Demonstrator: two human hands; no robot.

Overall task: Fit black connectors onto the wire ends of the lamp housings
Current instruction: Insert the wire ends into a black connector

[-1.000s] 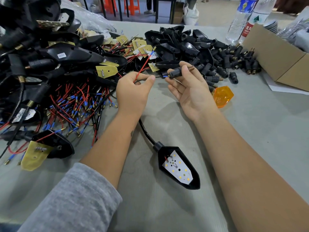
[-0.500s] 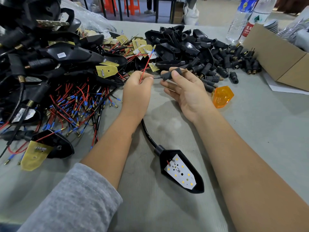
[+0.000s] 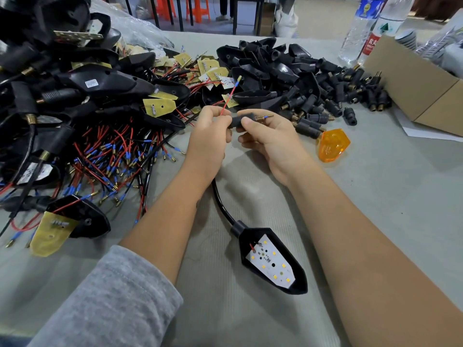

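Connector pinched in right hand, long axis left-right, brass thread to the right with blue tip poking out; left hand, just left and touching, grips red wire; housing lies nearer, on the table.

A matt black plastic connector with brass thread, glossy amber lens, matt grey tablecloth.
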